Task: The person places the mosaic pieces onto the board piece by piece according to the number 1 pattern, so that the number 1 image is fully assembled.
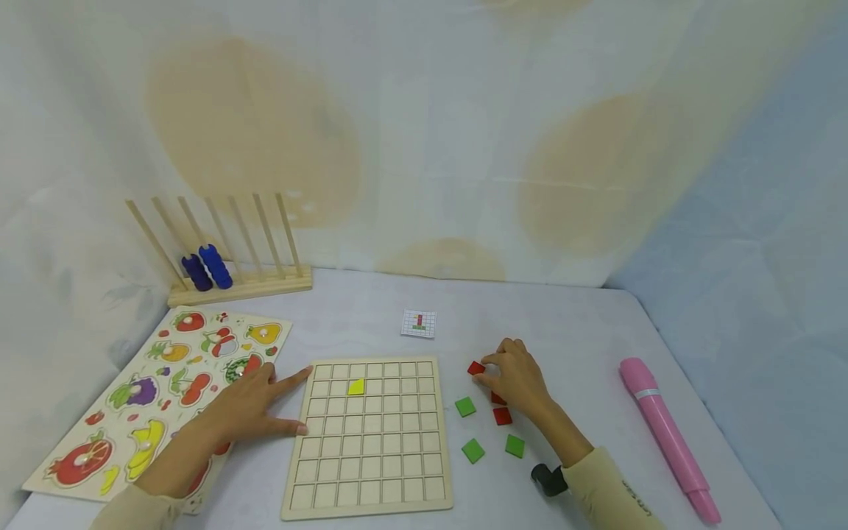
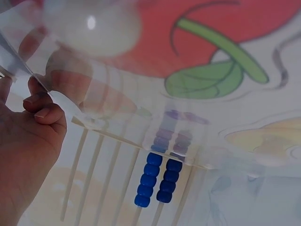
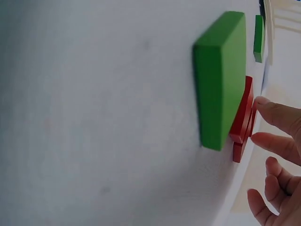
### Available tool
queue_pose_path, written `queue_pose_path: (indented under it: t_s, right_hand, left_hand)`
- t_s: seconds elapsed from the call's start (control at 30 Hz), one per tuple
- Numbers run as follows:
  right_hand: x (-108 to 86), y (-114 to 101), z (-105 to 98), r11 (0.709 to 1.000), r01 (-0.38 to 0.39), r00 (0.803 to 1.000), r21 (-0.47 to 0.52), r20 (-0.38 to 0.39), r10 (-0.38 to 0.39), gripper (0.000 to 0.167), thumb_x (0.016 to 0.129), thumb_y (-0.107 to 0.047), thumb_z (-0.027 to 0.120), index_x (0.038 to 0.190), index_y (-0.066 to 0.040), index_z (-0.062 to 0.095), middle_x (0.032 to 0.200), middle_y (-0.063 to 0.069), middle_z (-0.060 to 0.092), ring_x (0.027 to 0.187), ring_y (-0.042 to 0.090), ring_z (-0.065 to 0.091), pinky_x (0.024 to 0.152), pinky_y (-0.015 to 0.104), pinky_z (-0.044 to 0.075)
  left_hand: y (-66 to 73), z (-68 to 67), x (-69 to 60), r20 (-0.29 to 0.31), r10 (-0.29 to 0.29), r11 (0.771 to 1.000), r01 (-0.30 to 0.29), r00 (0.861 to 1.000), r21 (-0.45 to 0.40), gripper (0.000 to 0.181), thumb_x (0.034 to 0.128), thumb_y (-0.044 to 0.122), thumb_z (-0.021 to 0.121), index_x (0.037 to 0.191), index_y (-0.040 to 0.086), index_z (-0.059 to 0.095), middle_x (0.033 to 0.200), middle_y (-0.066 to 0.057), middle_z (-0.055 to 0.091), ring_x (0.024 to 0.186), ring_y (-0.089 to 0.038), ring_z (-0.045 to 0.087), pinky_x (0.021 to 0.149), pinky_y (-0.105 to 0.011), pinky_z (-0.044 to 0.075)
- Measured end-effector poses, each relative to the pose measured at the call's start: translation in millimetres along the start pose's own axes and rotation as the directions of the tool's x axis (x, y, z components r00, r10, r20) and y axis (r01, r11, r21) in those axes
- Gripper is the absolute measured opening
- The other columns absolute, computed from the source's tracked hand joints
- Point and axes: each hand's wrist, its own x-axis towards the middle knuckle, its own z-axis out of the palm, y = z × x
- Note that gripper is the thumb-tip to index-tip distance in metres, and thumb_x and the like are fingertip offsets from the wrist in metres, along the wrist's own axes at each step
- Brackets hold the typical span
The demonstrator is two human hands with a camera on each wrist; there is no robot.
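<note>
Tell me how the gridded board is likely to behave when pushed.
The gridded board looks wooden, so it is probably stiff. Lying flat, it should slide rather than tip. The yellow piece on its grid would likely ride along.

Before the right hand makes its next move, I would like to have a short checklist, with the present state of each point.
1. Board steadied: ok; the left hand has its index fingertip and thumb at the left edge.
2. Red tile held: ok; the right hand pinches it between thumb and finger.
3. Red tile lifted off the table: cannot tell.
4. Red tile over a cell: not ok; it is right of the board.
5. Yellow piece within one cell: ok; second row from the top, third column.
6. Pattern card uncovered: ok.
</note>
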Motion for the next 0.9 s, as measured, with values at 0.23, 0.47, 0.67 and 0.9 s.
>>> queue_pose_path:
  t_s: [0.23, 0.47, 0.67, 0.9]
  right_hand:
    - [0.1, -0.8, 1.9, 0.998, 0.048, 0.998, -0.044, -0.037, -0.05, 0.03, 0.075, -0.026, 0.087, 0.094, -0.004, 0.08, 0.087, 0.006, 0.056, 0.084, 0.019, 0.046, 0.066, 0.028, 0.042]
    - [2.3, -4.7, 6.0, 0.998, 0.042, 0.999, -0.041, -0.031, -0.043, 0.026, 0.077, -0.024, 0.086, 0.093, -0.004, 0.08, 0.088, 0.006, 0.057, 0.086, 0.019, 0.047, 0.068, 0.029, 0.046]
    - [3.0, -7.8, 7.4, 1.0, 0.031, 0.999, -0.005, -0.033, -0.031, 0.023, 0.076, -0.018, 0.086, 0.09, -0.002, 0.079, 0.087, 0.004, 0.056, 0.086, 0.019, 0.047, 0.07, 0.03, 0.046]
    - [2.1, -13.3, 2.2, 0.999, 0.028, 0.999, 0.039, -0.033, -0.027, 0.022, 0.074, -0.021, 0.086, 0.087, -0.004, 0.078, 0.085, 0.002, 0.052, 0.086, 0.016, 0.044, 0.07, 0.029, 0.043]
  left_hand:
    - [-0.5, 0.0, 1.1, 0.002, -0.002, 1.0, 0.002, 1.0, 0.002, 0.1, 0.0684, 0.086, 0.06, 0.15, 0.029, 0.045, 0.094, -0.005, 0.045, 0.074, -0.014, 0.037, 0.061, -0.03, 0.035]
    - [0.0, -0.1, -0.2, 0.0, -0.002, 1.0, 0.002, 1.0, -0.005, 0.1, 0.0683, 0.084, 0.061, 0.15, 0.029, 0.045, 0.094, -0.005, 0.045, 0.073, -0.014, 0.037, 0.061, -0.03, 0.035]
    - [1.5, -1.5, -1.3, -0.001, -0.008, 1.0, 0.008, 1.0, -0.013, 0.099, 0.0683, 0.084, 0.062, 0.149, 0.029, 0.046, 0.093, -0.004, 0.045, 0.073, -0.014, 0.037, 0.061, -0.03, 0.035]
    - [2.1, -2.7, -0.7, -0.002, 0.0, 1.0, 0.0, 1.0, 0.003, 0.1, 0.0683, 0.085, 0.061, 0.149, 0.028, 0.046, 0.093, -0.003, 0.045, 0.073, -0.013, 0.037, 0.062, -0.029, 0.034]
